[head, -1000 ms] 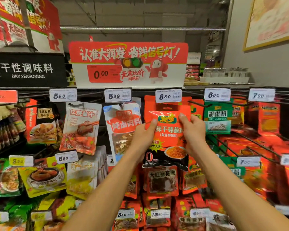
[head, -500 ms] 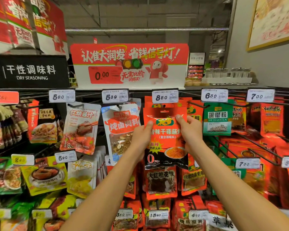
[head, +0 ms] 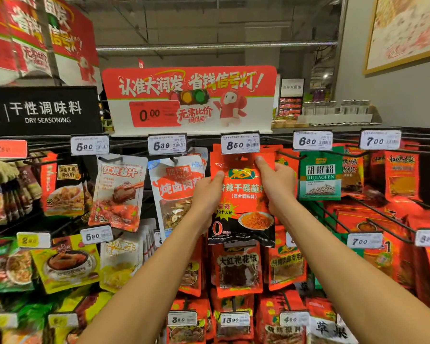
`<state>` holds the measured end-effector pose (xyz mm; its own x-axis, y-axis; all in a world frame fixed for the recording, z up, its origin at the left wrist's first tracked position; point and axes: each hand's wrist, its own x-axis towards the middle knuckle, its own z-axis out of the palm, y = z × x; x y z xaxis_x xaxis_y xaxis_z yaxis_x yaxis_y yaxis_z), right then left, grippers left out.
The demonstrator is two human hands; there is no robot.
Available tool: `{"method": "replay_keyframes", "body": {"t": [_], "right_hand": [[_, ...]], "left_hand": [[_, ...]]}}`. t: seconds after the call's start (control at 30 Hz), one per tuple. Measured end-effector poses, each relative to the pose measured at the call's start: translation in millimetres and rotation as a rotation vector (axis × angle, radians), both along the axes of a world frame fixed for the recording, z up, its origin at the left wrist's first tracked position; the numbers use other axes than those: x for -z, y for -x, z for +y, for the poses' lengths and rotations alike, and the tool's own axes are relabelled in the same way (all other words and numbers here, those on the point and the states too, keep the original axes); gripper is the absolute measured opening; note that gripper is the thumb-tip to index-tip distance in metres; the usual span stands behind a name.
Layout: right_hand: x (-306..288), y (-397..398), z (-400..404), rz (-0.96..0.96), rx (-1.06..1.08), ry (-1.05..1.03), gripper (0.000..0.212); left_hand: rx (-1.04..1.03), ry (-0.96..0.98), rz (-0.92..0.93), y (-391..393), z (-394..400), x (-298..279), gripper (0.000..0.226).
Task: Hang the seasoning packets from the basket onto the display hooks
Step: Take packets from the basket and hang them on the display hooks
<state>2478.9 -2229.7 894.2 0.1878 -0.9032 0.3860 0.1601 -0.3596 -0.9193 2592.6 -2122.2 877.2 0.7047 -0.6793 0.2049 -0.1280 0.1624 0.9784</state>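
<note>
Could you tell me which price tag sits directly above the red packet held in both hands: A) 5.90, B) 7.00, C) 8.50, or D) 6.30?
C: the red packet, held by the left hand and right hand, has its top edge right under the 8.50 tag.

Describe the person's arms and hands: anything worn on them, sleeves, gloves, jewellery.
Both forearms are bare up to the bottom edge of the head view; no sleeve shows. The left hand and the right hand wear no gloves, and no watch, bracelet or ring is visible.
</note>
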Motion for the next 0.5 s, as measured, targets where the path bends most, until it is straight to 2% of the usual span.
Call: {"method": "replay_keyframes", "body": {"t": [0.23, 0.4, 0.5], "right_hand": [[-9.2, -6.5, 1.7, 0.042, 0.081, 0.013, 0.05], [-0.9, -6.2, 3.7, 0.115, 0.095, 0.046, 0.047], [8.3, -0.2, -1.6, 0.15, -0.003, 0.024, 0.049]], "left_hand": [[-0.018, -0.024, 0.061, -7.5, -7.6, -11.5, 0.029], [-0.014, -0.058, 0.088, -4.7, -2.0, 0.6, 0.036], [0.023, -0.029, 0.089, -4.4, 4.8, 13.9, 0.035]]}}
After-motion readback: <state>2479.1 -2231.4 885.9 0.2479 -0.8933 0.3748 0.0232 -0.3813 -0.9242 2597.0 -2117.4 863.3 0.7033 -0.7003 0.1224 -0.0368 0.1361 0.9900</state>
